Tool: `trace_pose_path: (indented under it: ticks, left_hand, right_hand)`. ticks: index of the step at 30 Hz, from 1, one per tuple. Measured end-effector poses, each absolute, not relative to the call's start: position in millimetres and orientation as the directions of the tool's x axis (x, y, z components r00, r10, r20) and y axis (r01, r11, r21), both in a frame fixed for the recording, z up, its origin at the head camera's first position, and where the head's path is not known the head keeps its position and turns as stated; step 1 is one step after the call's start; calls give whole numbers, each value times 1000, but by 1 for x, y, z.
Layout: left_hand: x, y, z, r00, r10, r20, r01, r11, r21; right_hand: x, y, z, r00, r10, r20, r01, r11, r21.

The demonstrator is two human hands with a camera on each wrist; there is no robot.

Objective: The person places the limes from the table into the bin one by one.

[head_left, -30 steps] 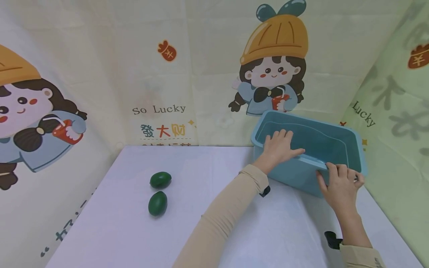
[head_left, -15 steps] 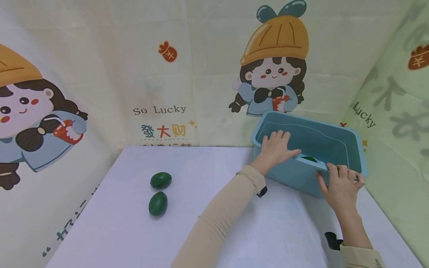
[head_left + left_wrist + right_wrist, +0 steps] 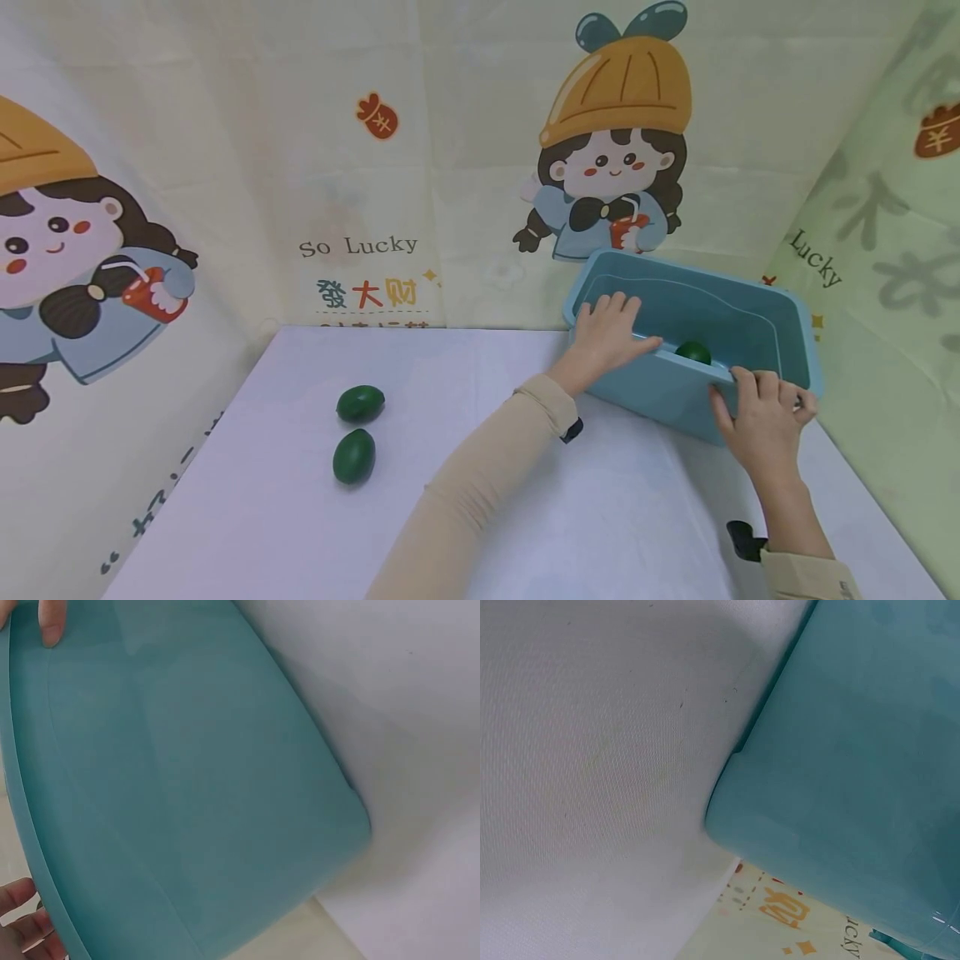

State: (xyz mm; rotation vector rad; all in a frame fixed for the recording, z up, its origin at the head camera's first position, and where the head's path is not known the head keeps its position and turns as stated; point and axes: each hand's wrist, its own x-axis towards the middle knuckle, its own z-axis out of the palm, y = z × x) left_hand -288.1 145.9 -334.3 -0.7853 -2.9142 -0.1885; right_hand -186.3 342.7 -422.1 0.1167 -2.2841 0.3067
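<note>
A blue plastic bin point(image 3: 645, 392) stands tilted across the table's right back. In the head view my left hand point(image 3: 600, 337) is over its near left rim, fingers spread and nothing held. My right hand point(image 3: 768, 417) grips the near right rim, thumb outside and fingers over the edge. Inside the bin, a dark green, smooth oval fruit point(image 3: 693, 352) shows partly above the near wall. Two similar fruits, an upper one point(image 3: 360, 404) and a lower one point(image 3: 354, 457), lie close together at the table's left. The left wrist view shows the bin's outer wall point(image 3: 225, 765) with fingertips at its rim.
A white cloth covers the table point(image 3: 247, 508). Behind it hangs a cream backdrop point(image 3: 465, 125) with cartoon figures, close against the bin's far side. A green-tinted side cloth point(image 3: 885, 358) borders the right edge.
My left hand has drawn back slightly to the left over the bin. The green fruit inside has come into view. My right hand stays on the rim, and the two table fruits lie still.
</note>
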Motion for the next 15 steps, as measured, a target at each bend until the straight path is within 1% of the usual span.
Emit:
trace_pose_path:
  ticks: [11,15]
  left_hand:
    - [-287,123,-340,-823,529,206,545,838,30]
    - [-285,116,-340,-812,541,219,557,830,13]
  right_hand:
    - [-185,343,-422,-699,27,715,-165,966,-198]
    - [-185,342,-422,-701,29,712,-163,966,-199]
